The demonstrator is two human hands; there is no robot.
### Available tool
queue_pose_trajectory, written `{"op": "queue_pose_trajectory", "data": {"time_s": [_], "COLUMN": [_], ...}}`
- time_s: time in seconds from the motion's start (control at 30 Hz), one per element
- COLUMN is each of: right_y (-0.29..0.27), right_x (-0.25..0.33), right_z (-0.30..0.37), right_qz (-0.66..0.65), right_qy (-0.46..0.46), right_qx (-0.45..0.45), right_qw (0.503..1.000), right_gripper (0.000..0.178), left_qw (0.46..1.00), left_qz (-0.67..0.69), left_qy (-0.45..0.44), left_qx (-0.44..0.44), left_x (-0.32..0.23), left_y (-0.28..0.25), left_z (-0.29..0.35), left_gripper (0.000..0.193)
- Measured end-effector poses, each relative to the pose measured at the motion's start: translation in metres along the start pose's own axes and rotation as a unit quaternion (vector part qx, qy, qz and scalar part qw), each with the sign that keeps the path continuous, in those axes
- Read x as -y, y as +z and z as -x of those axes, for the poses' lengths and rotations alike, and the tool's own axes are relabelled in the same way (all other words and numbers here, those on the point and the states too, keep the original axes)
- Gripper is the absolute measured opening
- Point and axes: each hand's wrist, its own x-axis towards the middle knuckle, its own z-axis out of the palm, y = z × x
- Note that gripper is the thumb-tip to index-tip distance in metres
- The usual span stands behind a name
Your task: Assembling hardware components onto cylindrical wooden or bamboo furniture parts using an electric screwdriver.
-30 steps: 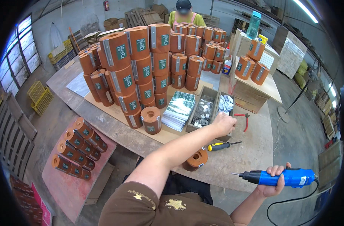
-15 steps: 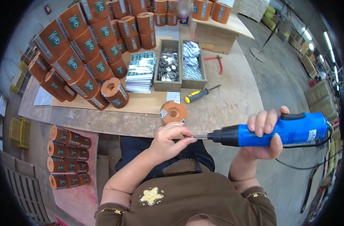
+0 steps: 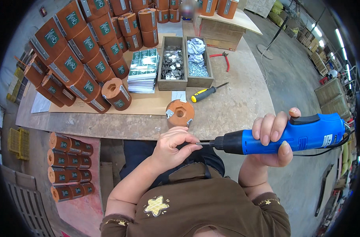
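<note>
My right hand (image 3: 272, 132) is wrapped round a blue electric screwdriver (image 3: 316, 130) with a black nose, held level and pointing left. Its thin metal bit (image 3: 205, 143) reaches my left hand (image 3: 174, 148), whose thumb and forefinger pinch together at the bit's tip. Whatever small piece they hold there is too small to make out. Just beyond the left hand, at the table's near edge, an orange-brown cylinder (image 3: 187, 117) stands on end, with a hole in its top and metal clips at its rim.
Stacked brown cylinders (image 3: 71, 63) fill the table's left. Beyond my hands are a pile of printed cards (image 3: 142, 73), a box of metal clips (image 3: 172, 84), a box of small hardware (image 3: 199, 81), a yellow-black screwdriver (image 3: 203, 94) and red pliers (image 3: 227, 62). More cylinders (image 3: 71, 162) lie lower left.
The electric screwdriver has shifted slightly left, bringing its nose nearer my left fingers, so less bit shows. My left hand keeps its pinch. The whole view has shifted a little.
</note>
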Motion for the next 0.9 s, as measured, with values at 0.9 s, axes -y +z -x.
{"op": "queue_pose_trajectory", "data": {"time_s": [0.9], "right_y": [-0.007], "right_x": [-0.016], "right_z": [0.006], "right_qz": [0.094], "right_qy": [0.036], "right_qx": [0.028], "right_qw": [0.995], "right_gripper": [0.058], "left_qw": [0.989], "left_qz": [-0.116], "left_qy": [-0.01], "left_qx": [0.09], "left_x": [0.019], "left_y": [0.008], "left_z": [-0.005], "left_gripper": [0.016]}}
